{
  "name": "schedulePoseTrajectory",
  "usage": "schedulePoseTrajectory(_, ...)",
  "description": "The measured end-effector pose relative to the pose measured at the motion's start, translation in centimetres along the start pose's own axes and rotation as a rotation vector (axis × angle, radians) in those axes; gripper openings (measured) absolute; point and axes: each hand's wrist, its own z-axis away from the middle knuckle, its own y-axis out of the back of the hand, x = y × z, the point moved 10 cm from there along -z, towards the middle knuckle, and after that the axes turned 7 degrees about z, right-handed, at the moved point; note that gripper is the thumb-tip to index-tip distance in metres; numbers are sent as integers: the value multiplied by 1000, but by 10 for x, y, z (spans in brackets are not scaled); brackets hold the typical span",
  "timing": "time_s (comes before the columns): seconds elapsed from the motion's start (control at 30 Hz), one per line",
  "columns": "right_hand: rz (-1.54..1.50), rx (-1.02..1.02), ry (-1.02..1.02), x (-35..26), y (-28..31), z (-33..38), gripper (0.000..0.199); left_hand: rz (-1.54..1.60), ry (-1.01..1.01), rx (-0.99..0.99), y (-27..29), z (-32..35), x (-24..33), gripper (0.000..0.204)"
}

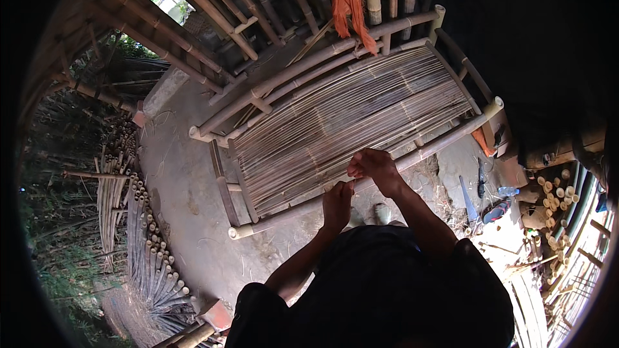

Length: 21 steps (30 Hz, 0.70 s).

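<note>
A bamboo bench (pixel 412 154) stands in front of me, its seat made of many thin bamboo slats (pixel 290 145) laid lengthwise. My left hand (pixel 337 205) is at the near rail, its fingers closed together. Just up and to the right, over the same rail, my right hand (pixel 375 169) is closed too, fingertips pinched. Anything between the fingers of either hand is too small or too hidden to make out. The two hands are close together but apart.
An orange cloth (pixel 347 0) hangs over the bench's back rail. Stacked bamboo poles (pixel 151 245) lie at the left, and more cut bamboo (pixel 560 193) at the right. A handsaw (pixel 467 198), a sandal (pixel 496 211) and a plastic bottle (pixel 508 191) are on the floor.
</note>
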Motion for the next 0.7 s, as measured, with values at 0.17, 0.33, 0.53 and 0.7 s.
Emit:
schedulePoseTrajectory(0.17,-71,115,39,-22,2,10,32,33,38,-148,-28,25,-2,38)
schedulePoseTrajectory(0.33,262,85,104,-41,5,34,33,291,-141,13,-20,-3,10,54)
schedulePoseTrajectory(0.53,422,-38,61,-25,4,55,32,652,-43,-190,-28,-33,76,51)
schedulePoseTrajectory(0.7,502,-79,-52,-21,11,66,29,733,-11,-158,-28,-45,77,37)
